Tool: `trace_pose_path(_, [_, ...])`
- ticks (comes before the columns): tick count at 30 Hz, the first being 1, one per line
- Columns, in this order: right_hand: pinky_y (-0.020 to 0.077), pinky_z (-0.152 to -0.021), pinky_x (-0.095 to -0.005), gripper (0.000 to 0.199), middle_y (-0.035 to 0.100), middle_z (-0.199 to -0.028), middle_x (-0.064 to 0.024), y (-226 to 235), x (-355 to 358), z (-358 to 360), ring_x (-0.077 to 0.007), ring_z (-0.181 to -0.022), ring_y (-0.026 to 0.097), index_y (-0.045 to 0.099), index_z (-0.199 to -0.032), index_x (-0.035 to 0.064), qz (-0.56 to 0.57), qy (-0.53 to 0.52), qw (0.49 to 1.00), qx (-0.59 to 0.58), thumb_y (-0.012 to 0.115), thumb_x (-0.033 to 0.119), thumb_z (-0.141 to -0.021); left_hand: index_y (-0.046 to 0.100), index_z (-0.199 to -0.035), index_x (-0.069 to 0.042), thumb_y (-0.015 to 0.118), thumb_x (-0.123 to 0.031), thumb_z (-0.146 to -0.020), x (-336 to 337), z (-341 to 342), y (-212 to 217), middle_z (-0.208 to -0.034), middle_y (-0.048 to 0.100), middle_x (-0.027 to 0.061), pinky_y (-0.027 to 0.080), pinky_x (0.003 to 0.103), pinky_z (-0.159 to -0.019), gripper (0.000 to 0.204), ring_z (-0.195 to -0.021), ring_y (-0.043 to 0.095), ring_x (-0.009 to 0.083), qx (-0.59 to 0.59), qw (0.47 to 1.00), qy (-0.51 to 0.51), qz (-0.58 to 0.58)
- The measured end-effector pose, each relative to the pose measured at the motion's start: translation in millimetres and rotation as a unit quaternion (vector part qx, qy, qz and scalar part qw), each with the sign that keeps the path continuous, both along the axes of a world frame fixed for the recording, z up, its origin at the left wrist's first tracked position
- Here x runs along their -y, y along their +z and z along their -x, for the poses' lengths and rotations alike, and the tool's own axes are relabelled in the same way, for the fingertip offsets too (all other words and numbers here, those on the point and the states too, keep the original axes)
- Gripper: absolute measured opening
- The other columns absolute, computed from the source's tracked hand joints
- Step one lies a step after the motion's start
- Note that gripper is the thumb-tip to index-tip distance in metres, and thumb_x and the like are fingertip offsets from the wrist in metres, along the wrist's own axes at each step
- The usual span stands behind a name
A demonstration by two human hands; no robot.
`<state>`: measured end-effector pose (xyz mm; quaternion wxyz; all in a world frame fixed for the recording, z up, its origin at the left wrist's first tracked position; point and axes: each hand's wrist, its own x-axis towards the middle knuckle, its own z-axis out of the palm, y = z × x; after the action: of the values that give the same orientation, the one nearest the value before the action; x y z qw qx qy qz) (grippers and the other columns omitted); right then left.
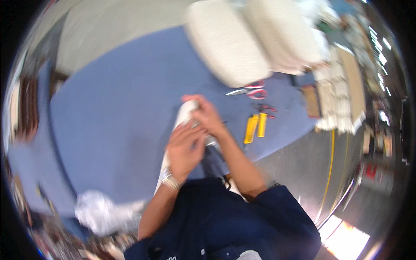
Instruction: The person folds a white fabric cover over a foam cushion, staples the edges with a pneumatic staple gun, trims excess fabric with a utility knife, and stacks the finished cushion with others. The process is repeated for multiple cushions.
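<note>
In front of me, an off-white fabric-covered piece, perhaps a cushion (185,113), shows as a long narrow strip running toward my body over the blue tabletop (117,104). My right hand (207,117) is closed around its far end, fingers curled over the edge. Nearer to me, my left hand (186,149) lies on the same piece with its fingers stretched out; a metal watch (171,178) circles that wrist. Motion blurs both hands. Much of the piece is hidden under my hands and left forearm.
Red-handled scissors (256,93) and yellow-handled cutters (255,125) lie to the right. Large off-white cushions (229,43) rest at the far edge. Clear plastic wrap (102,212) lies at the near left. Stacked pale fabric (336,91) stands beyond the table's right end.
</note>
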<state>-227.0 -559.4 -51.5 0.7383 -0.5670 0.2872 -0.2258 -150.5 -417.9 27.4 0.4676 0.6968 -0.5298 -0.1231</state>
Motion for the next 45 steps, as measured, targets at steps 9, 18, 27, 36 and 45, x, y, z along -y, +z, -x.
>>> trace_pose_path(9, [0.048, -0.09, -0.0282, 0.043, 0.068, -0.108, -0.0035, 1.7, -18.0, 82.1, -0.0113, -0.103, 0.06, 0.067, -0.121, 0.006, -0.044, -0.127, 0.989, -0.067, 0.066, 0.044, -0.1, 0.035, -0.161, -0.015, 0.048, -0.021, -0.107, -305.8, -100.6, -184.7, -0.136, 0.06, 0.0215, 0.042, 0.051, -0.108, 0.056, -0.124, 0.056, 0.0391, 0.06, 0.901, -0.02, -0.43])
trace_pose_path(18, [0.0464, -0.102, -0.0352, 0.055, 0.062, -0.129, -0.012, 21.2, -68.0, 133.6, -0.0214, -0.119, 0.058, 0.055, -0.145, 0.0091, -0.01, -0.153, 0.987, -0.037, 0.066, 0.027, -0.094, 0.036, -0.16, -0.01, 0.05, -0.025, -0.104, -289.5, -60.7, -198.5, -0.142, 0.056, 0.0219, 0.043, 0.049, -0.11, 0.06, -0.128, 0.055, 0.0369, -0.166, 0.852, -0.029, -0.496])
trace_pose_path(27, [0.0425, -0.111, -0.0371, 0.068, 0.059, -0.141, -0.0153, 130.4, -168.4, 182.6, -0.0252, -0.13, 0.055, 0.049, -0.152, 0.0064, 0.104, -0.074, 0.99, -0.067, 0.071, 0.037, -0.095, 0.036, -0.159, -0.005, 0.053, -0.029, -0.101, -297.3, -98.6, -93.5, -0.149, 0.052, 0.0223, 0.044, 0.047, -0.111, 0.065, -0.132, 0.055, 0.0347, -0.281, 0.917, -0.036, -0.28])
trace_pose_path(36, [0.0528, -0.097, -0.0337, 0.063, 0.063, -0.136, -0.0143, 39.2, -290.1, 216.1, -0.0199, -0.12, 0.062, 0.053, -0.145, -0.0003, -0.14, -0.186, 0.959, -0.16, 0.065, 0.045, -0.101, 0.035, -0.159, 0.002, 0.06, -0.027, -0.088, -328.1, -140.2, 45.6, -0.158, 0.044, 0.0198, 0.036, 0.043, -0.12, 0.081, -0.145, 0.043, 0.0311, -0.477, 0.877, -0.058, -0.007])
trace_pose_path(45, [0.0488, -0.103, -0.0366, 0.057, 0.064, -0.134, -0.0103, -27.6, -367.0, 144.5, -0.0201, -0.117, 0.062, 0.049, -0.148, 0.0014, -0.207, -0.3, 0.93, -0.042, 0.063, 0.035, -0.104, 0.044, -0.155, 0.001, 0.066, -0.033, -0.084, -337.6, -154.8, 117.3, -0.159, 0.045, 0.0183, 0.031, 0.042, -0.12, 0.082, -0.145, 0.043, 0.03, -0.325, 0.941, -0.068, 0.069])
